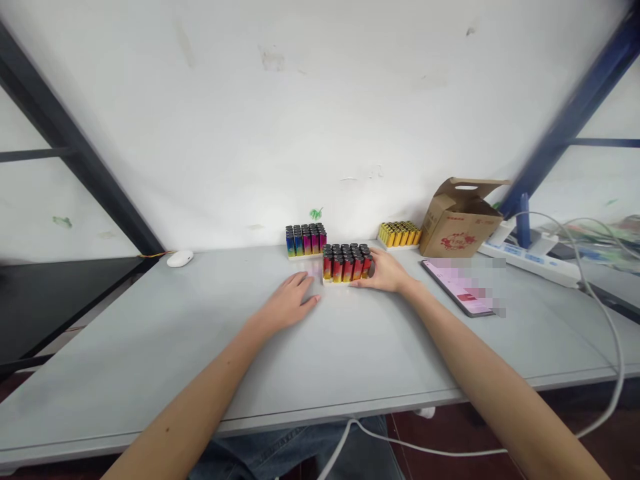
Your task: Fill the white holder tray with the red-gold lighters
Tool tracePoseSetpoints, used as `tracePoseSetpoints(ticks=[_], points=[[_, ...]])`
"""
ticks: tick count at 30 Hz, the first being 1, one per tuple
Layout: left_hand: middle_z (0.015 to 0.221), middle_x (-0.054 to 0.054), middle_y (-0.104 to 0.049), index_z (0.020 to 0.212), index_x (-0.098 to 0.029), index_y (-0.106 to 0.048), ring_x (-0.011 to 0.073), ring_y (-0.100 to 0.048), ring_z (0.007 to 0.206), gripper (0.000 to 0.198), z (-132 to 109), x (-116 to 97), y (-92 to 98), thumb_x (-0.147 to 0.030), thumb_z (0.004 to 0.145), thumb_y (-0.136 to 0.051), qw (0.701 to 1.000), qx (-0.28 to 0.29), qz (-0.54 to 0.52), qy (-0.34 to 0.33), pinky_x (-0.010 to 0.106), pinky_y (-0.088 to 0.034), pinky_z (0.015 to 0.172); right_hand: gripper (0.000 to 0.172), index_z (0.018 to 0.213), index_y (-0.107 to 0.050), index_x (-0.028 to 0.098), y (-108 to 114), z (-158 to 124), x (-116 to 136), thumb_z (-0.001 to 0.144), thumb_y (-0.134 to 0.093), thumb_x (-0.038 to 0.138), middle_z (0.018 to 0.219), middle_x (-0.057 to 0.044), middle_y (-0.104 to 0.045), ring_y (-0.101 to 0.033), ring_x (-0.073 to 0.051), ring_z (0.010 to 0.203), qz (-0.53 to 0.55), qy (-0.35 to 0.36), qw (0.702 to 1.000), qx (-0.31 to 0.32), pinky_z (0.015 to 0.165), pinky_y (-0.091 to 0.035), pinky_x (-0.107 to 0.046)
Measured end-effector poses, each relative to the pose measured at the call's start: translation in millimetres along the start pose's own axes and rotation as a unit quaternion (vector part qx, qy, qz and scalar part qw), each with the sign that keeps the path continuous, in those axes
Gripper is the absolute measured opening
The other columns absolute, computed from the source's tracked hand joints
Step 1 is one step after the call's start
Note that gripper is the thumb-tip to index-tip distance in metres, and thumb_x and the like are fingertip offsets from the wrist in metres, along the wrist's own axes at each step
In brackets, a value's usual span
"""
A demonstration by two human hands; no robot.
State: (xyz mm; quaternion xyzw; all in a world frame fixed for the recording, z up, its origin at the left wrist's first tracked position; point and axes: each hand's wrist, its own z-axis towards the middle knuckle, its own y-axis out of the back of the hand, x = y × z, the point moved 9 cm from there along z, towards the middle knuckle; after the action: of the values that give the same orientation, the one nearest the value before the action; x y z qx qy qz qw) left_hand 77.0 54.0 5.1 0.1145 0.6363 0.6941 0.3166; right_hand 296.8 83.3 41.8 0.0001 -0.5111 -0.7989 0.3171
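Grey desk, right hand touching lighters, left hand beside, labels unreadable

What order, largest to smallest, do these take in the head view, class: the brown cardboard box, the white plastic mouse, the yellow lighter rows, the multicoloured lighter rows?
1. Brown cardboard box
2. Multicoloured lighter rows and yellow lighter rows: these look alike, so unranked
3. White plastic mouse

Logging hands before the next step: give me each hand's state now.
Left hand: open, flat on the table, holding nothing.
Right hand: fingers against a block of upright lighters; whether it grips them cannot be told.
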Motion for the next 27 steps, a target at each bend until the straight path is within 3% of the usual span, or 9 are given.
tracePoseSetpoints(ticks=[7,13,18,22,27], points=[[0.152,0.016,-0.037,0.139,-0.014,-0.045,0.0295,-0.031,0.143,0.058,-1,0,-1.5,-0.052,0.097,-0.033,1.000,0.011,-0.003,-0.002,0.046,-0.029,0.116,0.069,0.098,-0.065,0.016,11,-7,-36,0.062,-0.067,0.075,0.099,-0.013,-0.066,-0.061,-0.033,0.096,-0.086,-0.096,0.991,-0.021,0.085,-0.049,-0.046],[0.153,0.016,-0.037,0.139,-0.015,-0.045,0.0296,-0.030,0.144,0.057,-1,1,-1.9,-0.051,0.096,-0.035,1.000,0.006,-0.014,-0.004,0.047,-0.029,0.116,0.063,0.095,-0.061,0.017,10,-9,-46,0.067,-0.064,0.074,0.093,-0.013,-0.066,-0.062,-0.032,0.089,-0.083,-0.138,0.986,-0.046,0.077,-0.050,-0.043],[0.153,0.015,-0.038,0.138,-0.016,-0.045,0.0285,-0.031,0.144,0.056,-1,1,-2.5,-0.052,0.096,-0.034,1.000,0.004,-0.012,-0.007,0.045,-0.029,0.116,0.076,0.122,-0.053,0.014,11,-13,-50,0.070,-0.066,0.068,0.111,-0.017,-0.065,-0.061,-0.036,0.104,-0.100,-0.193,0.974,-0.069,0.088,-0.047,-0.049],[0.154,0.015,-0.036,0.139,-0.015,-0.044,0.0287,-0.030,0.144,0.058,-1,2,-3.0,-0.052,0.097,-0.033,1.000,0.009,-0.010,-0.003,0.045,-0.028,0.117,0.092,0.141,-0.035,0.010,10,-19,-50,0.073,-0.065,0.064,0.134,-0.026,-0.051,-0.052,-0.042,0.121,-0.109,-0.245,0.959,-0.093,0.097,-0.041,-0.056],[0.153,0.015,-0.038,0.139,-0.016,-0.045,0.0287,-0.031,0.143,0.056,-1,1,-2.0,-0.052,0.097,-0.035,1.000,-0.001,-0.014,-0.009,0.046,-0.028,0.116,0.096,0.148,-0.020,0.007,12,-18,-40,0.078,-0.064,0.054,0.144,-0.031,-0.039,-0.044,-0.045,0.128,-0.122,-0.230,0.954,-0.146,0.100,-0.038,-0.060]])
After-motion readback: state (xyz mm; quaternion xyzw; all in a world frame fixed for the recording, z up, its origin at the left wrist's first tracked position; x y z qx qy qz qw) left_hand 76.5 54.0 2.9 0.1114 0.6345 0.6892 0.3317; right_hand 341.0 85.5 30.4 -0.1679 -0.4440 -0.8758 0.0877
